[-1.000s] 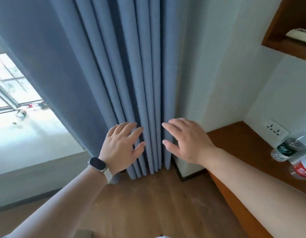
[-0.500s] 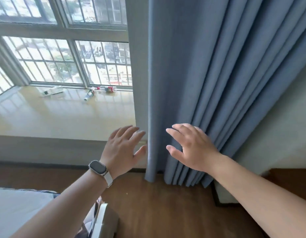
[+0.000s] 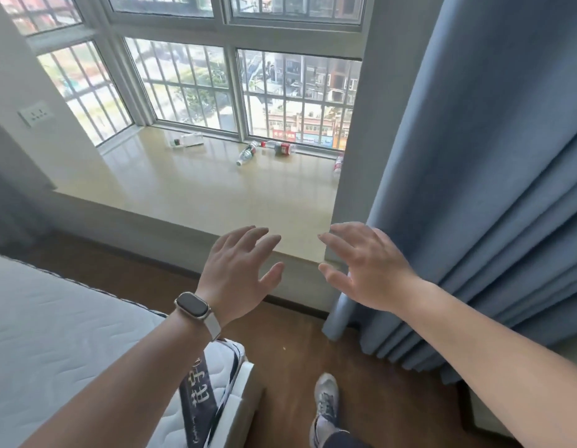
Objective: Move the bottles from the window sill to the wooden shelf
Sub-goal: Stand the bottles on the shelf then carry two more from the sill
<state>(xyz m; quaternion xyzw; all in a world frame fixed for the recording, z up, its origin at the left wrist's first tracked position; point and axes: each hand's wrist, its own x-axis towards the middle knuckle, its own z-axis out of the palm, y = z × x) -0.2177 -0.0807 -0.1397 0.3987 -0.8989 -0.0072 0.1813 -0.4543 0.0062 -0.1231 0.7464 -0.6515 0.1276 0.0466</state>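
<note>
Several plastic bottles lie on their sides at the far edge of the beige window sill (image 3: 216, 202): a clear one (image 3: 187, 140) at the left, a green-labelled one (image 3: 246, 153) in the middle, a red-labelled one (image 3: 282, 148) beside it, and another red-labelled one (image 3: 338, 163) half hidden by the window post. My left hand (image 3: 238, 270), with a watch on the wrist, and my right hand (image 3: 361, 270) hover open and empty over the sill's near edge, well short of the bottles. The wooden shelf is out of view.
A blue curtain (image 3: 474, 189) hangs at the right, just past my right hand. A white mattress (image 3: 54, 334) fills the lower left. Brown wooden floor (image 3: 297, 344) lies between them, with my shoe (image 3: 326, 402) on it. A wall socket (image 3: 36, 113) is at the left.
The view has swung left from the curtain and wall corner to the window sill. The bottles on the sill came into sight and nearer. Both hands stayed open and empty.
</note>
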